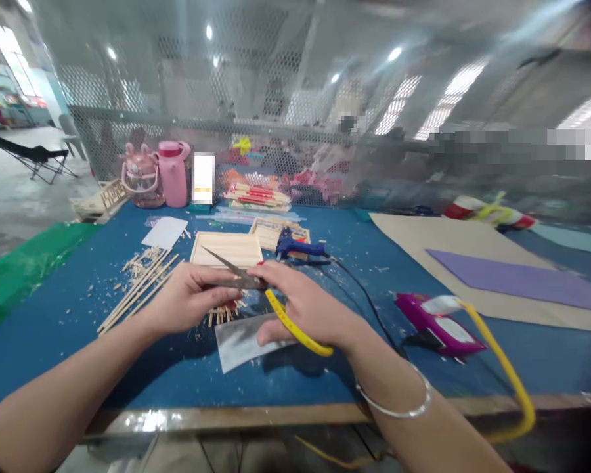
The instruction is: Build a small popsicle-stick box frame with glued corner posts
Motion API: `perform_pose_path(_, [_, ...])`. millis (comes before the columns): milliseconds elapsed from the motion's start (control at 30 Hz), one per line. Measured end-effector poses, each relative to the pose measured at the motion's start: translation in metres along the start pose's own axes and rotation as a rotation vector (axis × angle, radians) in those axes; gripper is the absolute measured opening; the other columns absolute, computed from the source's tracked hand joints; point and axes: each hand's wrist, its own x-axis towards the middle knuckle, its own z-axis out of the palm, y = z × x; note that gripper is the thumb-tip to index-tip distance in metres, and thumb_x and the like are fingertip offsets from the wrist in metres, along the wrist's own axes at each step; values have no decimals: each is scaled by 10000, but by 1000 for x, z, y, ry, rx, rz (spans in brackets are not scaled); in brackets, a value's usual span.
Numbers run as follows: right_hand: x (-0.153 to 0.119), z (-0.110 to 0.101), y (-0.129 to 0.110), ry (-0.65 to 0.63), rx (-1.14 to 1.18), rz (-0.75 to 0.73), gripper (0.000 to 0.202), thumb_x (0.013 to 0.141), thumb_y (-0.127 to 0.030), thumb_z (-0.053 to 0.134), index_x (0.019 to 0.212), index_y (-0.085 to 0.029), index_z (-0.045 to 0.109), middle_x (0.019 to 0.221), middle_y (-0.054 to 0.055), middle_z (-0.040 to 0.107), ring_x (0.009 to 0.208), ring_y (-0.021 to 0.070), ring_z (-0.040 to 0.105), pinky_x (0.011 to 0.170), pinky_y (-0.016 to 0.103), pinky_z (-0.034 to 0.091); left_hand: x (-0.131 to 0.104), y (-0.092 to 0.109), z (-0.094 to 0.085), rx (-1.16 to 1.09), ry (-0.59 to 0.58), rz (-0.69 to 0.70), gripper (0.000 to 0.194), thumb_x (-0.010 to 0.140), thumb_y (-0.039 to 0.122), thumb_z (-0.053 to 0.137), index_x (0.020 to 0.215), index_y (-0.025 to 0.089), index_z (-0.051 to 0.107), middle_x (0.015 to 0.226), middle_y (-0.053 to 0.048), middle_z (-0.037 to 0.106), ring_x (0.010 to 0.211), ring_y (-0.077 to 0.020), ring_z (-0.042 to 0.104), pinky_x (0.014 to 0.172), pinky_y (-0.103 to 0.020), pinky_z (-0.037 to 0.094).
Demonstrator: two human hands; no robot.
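My right hand (310,305) is closed around a pair of scissors (234,269) with dark metal blades spread apart and a curved yellow handle piece (295,326). The blades point left toward my left hand (190,299), whose fingers are pinched together beside the lower blade. What sits between those fingers I cannot make out. Short cut wooden sticks (221,316) lie on the table under the hands, next to a grey-white sheet (241,341). Just beyond the blades is a shallow wooden tray (226,246). Long thin wooden sticks (135,295) lie left of my left hand.
A blue glue gun (298,246) with a black cord lies behind my right hand. Rightward are a magenta device (440,328) with a yellow cord, and a purple sheet (517,279) on brown board. Pink bottles (173,174) stand at the back before a mesh screen (177,98).
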Motion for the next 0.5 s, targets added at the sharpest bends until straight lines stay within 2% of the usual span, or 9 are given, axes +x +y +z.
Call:
perform_pose_path(67, [0, -8, -3, 11, -35, 72, 665, 597, -580, 687, 1096, -160, 555, 1051, 107, 616, 931, 230, 585, 802, 336, 461, 1, -2, 1, -25, 24, -32, 262, 770, 314, 608, 950, 144, 694, 822, -64, 714, 637, -135, 637, 611, -248, 544])
perform_pose_path(167, [-10, -25, -11, 66, -172, 284, 395, 754, -506, 568, 987, -188, 589, 859, 64, 663, 731, 203, 615, 647, 303, 473, 3, -5, 2, -28, 68, -59, 234, 772, 343, 605, 836, 138, 697, 719, -45, 693, 610, -120, 622, 593, -220, 515])
perform_pose_path(267, [-40, -38, -15, 53, -280, 539, 356, 744, -495, 555, 966, -218, 576, 627, 15, 647, 533, 207, 591, 505, 295, 447, 5, -6, 5, -120, 102, -151, 260, 741, 364, 626, 871, 145, 678, 718, -35, 687, 496, -86, 588, 474, -179, 466])
perform_pose_path(367, [-80, -40, -7, 49, -353, 733, 256, 681, -361, 602, 896, -223, 579, 746, 47, 694, 667, 252, 652, 577, 317, 481, 6, -7, 9, -166, 109, -204, 299, 702, 381, 653, 872, 136, 667, 725, -38, 687, 353, -43, 482, 358, -163, 383])
perform_pose_path(433, [-100, -36, 4, 29, -398, 830, 167, 691, -270, 542, 845, -219, 584, 750, 63, 696, 683, 266, 661, 595, 330, 486, 7, -7, 11, -175, 114, -195, 303, 691, 378, 658, 861, 128, 663, 725, -43, 691, 314, -23, 420, 322, -157, 333])
perform_pose_path(500, [-108, -30, 17, 5, -419, 862, 193, 738, -258, 479, 888, -209, 590, 822, 89, 699, 752, 268, 668, 635, 330, 496, 7, -7, 12, -188, 115, -196, 307, 685, 372, 657, 867, 125, 657, 733, -50, 696, 305, -14, 390, 310, -155, 306])
